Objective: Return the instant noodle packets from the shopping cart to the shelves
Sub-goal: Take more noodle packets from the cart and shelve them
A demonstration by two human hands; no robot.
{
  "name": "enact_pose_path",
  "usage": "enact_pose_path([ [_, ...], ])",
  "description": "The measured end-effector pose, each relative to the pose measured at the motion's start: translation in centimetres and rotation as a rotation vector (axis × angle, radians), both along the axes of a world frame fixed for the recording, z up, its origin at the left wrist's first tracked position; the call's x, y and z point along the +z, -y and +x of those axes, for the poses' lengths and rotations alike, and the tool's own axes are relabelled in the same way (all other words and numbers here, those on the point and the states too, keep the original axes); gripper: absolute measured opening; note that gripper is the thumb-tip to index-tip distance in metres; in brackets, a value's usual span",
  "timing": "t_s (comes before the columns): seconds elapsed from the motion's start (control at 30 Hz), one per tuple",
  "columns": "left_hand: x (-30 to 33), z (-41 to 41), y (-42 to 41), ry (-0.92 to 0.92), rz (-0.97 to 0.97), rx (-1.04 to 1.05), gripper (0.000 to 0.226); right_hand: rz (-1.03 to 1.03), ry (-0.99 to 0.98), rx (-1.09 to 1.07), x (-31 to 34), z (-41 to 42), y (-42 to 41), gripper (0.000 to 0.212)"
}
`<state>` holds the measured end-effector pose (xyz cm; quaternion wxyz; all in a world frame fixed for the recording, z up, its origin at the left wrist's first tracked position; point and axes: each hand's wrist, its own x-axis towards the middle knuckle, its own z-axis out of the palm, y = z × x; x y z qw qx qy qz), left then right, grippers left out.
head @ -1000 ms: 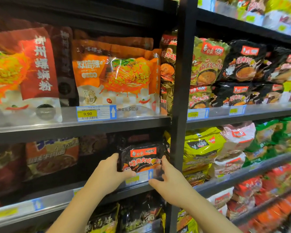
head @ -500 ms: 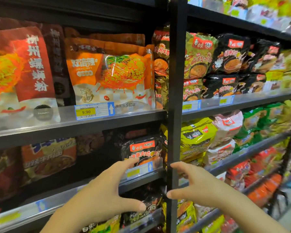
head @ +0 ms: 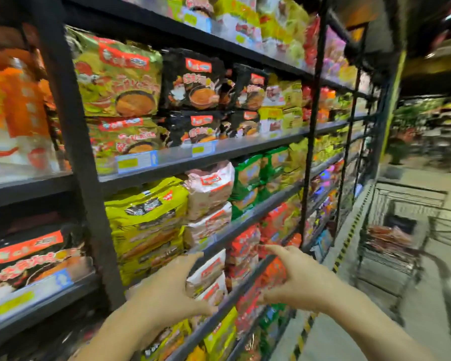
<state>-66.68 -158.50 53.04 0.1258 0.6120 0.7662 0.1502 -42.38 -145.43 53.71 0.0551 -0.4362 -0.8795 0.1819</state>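
Head view, blurred throughout. Fingers of left hand (head: 167,290) spread and loosely curled, nothing between them; fingers of right hand (head: 297,277) likewise spread, forefinger extended toward the far shelving, nothing gripped. Both hands held apart from each other in front of the lower shelves (head: 245,225), close before the stocked packs; contact with those packs not determinable. Black noodle packet (head: 34,256) seated on the near left shelf, behind a price strip, red label band facing outward; long axis judged to run along the shelf front, left to right, face toward the aisle, slight tilt not excluded. Shopping cart (head: 399,230) standing far right on the aisle floor, well apart from both hands, with a flat stack of reddish-brown packets (head: 388,237) in its basket; stack lying flat, long axis not determinable at this blur. Judged step: between placements, hands free, gaze directed toward the cart for another pickup. Judged requirement for the next move: close the gap to the cart, reach over the wire rim, take the top packet by its edges without crushing, then match its colour and label to the right shelf bay. Remaining work judged substantial, given the stack in the cart.
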Motion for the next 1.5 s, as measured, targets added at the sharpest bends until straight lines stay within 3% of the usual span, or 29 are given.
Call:
enact_pose_path([
  [0.1, -1.0, 3.6, -5.2, 0.02, -0.029, -0.05, 0.133, 0.008, 0.01, -0.087, -0.9, 5.8, -3.7, 0.114],
  [0.3, -2.2, 12.0, -15.3, -0.125, -0.049, -0.164, 0.125, 0.037, 0.053, -0.213, -1.5, 15.7, -9.6, 0.116],
  [0.53, -2.6, 20.3, -25.2, -0.101, -0.029, -0.305, 0.12, 0.033, 0.066, -0.344, -2.7, 23.1, -16.5, 0.121],
  [0.8, -3.4, 25.0, -38.1, -0.1, -0.002, -0.411, 0.112, 0.045, 0.07, -0.452, -4.1, 26.2, -26.8, 0.117],
  [1.23, -1.0, 28.3, -65.6, -0.135, -0.046, -0.575, 0.115, 0.076, 0.047, -0.657, -1.9, 28.7, -48.3, 0.111],
  [1.5, -4.4, 33.6, -80.8, -0.109, -0.111, -0.647, 0.119, 0.082, -0.02, -0.719, -5.4, 33.7, -61.2, 0.099],
])
